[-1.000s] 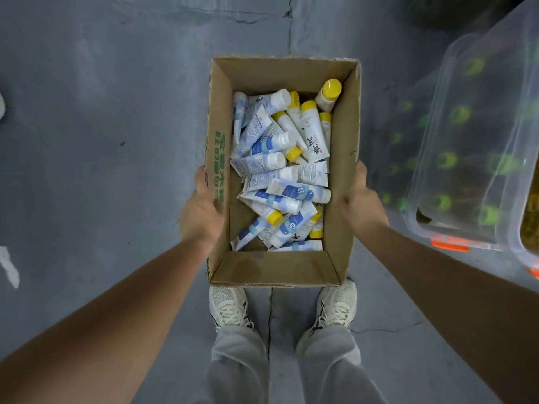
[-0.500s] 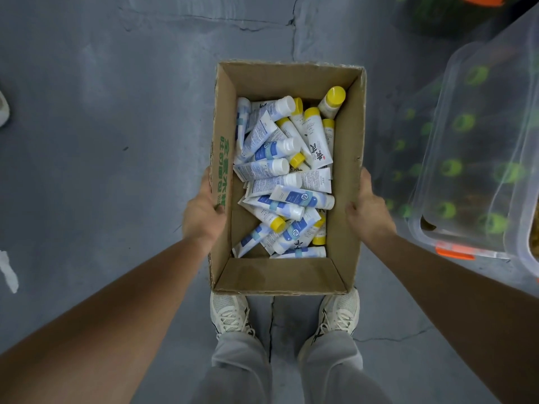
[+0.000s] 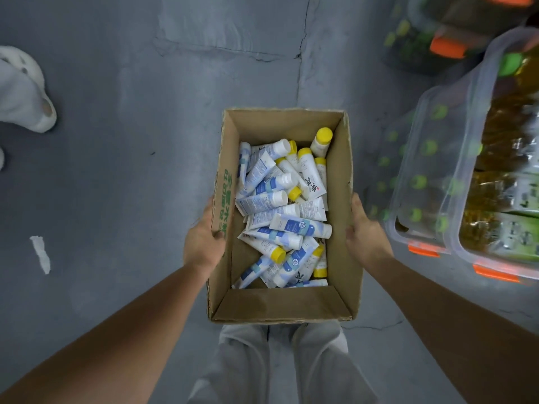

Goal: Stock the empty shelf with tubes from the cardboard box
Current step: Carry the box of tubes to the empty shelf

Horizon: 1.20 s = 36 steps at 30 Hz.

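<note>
one cardboard box (image 3: 341, 196) held off floor, tubes (image 3: 284, 211) heaped inside, too overlapped to count. left hand (image 3: 204, 243) grips left wall, right hand (image 3: 366, 233) grips right wall. cracked grey concrete floor (image 3: 116, 147); two clear bins (image 3: 423, 170) at right.

We stand in what looks like a shop's stockroom or a warehouse. The floor (image 3: 131, 170) is bare grey concrete, cracked and flecked with white. Clear plastic bins (image 3: 408, 158) with orange clips (image 3: 423, 249) line the right side, packed with green-capped bottles (image 3: 504, 193). An open cardboard box (image 3: 344, 258) holds a loose heap of tubes (image 3: 285, 225), goods in bulk.
</note>
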Available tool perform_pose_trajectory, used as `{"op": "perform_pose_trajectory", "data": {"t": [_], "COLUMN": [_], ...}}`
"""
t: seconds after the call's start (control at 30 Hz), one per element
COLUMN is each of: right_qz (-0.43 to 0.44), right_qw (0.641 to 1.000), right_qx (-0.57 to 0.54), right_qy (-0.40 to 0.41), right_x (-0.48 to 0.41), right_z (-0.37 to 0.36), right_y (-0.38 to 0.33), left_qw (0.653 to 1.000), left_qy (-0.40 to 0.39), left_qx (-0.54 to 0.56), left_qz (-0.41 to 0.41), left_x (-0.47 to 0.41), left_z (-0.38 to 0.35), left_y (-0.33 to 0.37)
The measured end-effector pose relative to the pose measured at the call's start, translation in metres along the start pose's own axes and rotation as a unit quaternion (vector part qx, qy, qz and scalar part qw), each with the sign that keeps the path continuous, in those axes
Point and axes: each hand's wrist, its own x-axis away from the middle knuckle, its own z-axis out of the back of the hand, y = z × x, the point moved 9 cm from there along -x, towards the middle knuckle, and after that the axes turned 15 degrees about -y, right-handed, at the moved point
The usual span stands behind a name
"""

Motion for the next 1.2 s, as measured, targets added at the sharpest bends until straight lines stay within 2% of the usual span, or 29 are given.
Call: {"op": "perform_pose_trajectory", "data": {"t": [0.27,0.57,0.7,0.97,1.2], "right_qz": [-0.024,0.01,0.038,0.117,0.2], "right_qw": [1.0,0.999,0.997,0.976,0.938], "right_qx": [0.01,0.047,0.066,0.172,0.26], "right_qy": [-0.014,-0.016,-0.013,-0.064,-0.114], "right_x": [0.085,0.161,0.19,0.226,0.263], "right_z": [0.008,0.028,0.028,0.012,-0.025], "right_y": [-0.016,-0.06,-0.088,-0.157,-0.222], "left_qw": [0.995,0.992,0.984,0.951,0.886], "left_qy": [0.024,0.032,0.07,0.141,0.244], "left_qx": [0.054,0.093,0.139,0.233,0.359], "left_qz": [0.076,0.079,0.086,0.144,0.16], "left_x": [0.102,0.19,0.231,0.317,0.418], "left_z": [0.017,0.055,0.07,0.068,0.043], "left_y": [-0.007,-0.001,-0.019,-0.077,-0.118]}}
